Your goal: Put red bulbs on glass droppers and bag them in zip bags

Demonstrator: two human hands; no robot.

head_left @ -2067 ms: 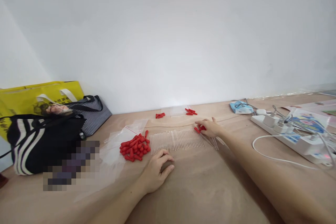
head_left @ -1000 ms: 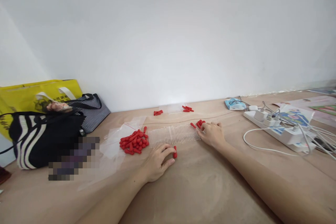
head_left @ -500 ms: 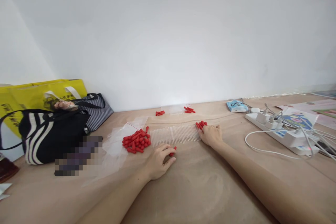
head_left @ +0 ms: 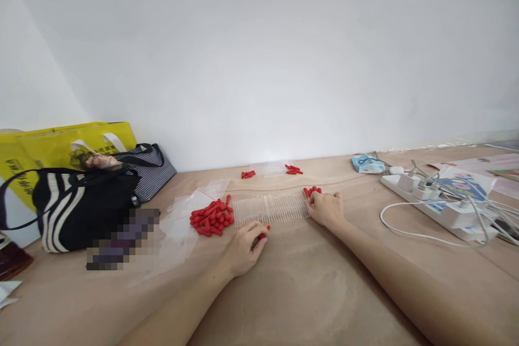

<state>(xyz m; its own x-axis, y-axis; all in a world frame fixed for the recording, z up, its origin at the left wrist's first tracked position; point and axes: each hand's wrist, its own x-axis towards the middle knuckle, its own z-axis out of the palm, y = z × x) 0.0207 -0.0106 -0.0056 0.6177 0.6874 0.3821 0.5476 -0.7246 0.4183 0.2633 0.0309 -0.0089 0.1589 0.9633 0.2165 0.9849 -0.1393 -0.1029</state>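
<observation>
A row of clear plastic tubes lies across the brown paper-covered table. My left hand rests just in front of the row, fingers curled round a small red cap. My right hand lies flat at the row's right end, fingers spread, touching a small cluster of red caps. A pile of red caps sits on a clear plastic bag left of the tubes.
Striped and yellow bags stand at the left against the white wall. More clear tubes with red caps lie near the wall. A white power strip with cables, a face mask and printed papers are at the right.
My right hand drew back from the far caps and settled flat at the right end of the tube row. My left hand closed on a single red cap.
</observation>
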